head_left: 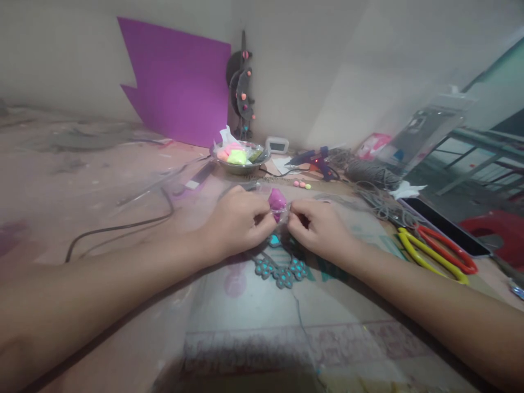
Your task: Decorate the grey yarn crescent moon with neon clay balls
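Note:
My left hand (237, 224) and my right hand (317, 225) meet at the middle of the table, fingers pinched together. Between them they hold a small clear plastic packet with a lump of magenta clay (277, 202) inside. Just below the hands lies a grey craft piece studded with turquoise dots (282, 270) on the table.
A metal bowl (240, 164) of coloured clay packets sits behind, next to a blue glue gun (313, 158), a grey yarn spool (370, 173) and a purple sheet (180, 82) against the wall. Yellow and red-handled scissors (438, 254) and a phone (446, 225) lie at right. A black cable (123, 226) runs left.

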`<action>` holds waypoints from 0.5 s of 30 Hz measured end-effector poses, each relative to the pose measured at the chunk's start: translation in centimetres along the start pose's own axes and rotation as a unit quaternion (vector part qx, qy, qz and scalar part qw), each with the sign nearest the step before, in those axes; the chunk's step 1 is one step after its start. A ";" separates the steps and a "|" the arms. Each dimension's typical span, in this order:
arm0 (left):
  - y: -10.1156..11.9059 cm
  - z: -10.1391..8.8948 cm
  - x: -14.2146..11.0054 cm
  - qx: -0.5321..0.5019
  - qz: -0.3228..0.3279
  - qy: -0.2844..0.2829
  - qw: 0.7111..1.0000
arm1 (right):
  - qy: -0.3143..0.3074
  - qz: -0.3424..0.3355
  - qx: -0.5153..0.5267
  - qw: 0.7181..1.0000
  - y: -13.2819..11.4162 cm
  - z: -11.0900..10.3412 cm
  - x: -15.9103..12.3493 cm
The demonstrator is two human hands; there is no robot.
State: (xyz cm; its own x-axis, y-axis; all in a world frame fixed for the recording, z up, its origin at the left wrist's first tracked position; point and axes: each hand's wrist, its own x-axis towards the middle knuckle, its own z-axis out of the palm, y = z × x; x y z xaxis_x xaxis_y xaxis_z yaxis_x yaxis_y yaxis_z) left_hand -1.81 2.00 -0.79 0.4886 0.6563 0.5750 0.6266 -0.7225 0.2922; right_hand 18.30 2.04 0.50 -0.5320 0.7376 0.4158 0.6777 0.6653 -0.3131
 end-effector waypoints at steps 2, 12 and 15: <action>0.0 0.1 0.0 -0.002 0.004 -0.004 1.000 | 0.001 0.015 -0.014 1.000 0.2 0.0 0.2; -0.3 0.2 -0.1 0.004 0.049 0.024 0.999 | 0.111 -0.035 0.118 0.986 0.6 0.6 -0.3; -0.9 0.2 -0.1 -0.006 0.054 0.086 0.995 | 0.110 -0.053 0.135 0.983 0.6 0.5 -0.8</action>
State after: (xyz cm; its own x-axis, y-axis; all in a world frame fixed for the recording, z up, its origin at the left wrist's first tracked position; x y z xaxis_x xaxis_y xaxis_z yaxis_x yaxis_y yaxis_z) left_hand -2.28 2.63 -1.23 0.4417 0.5279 0.7254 0.5675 -0.7907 0.2298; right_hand 18.93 1.93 -0.41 -0.4497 0.6386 0.6245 0.4490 0.7660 -0.4600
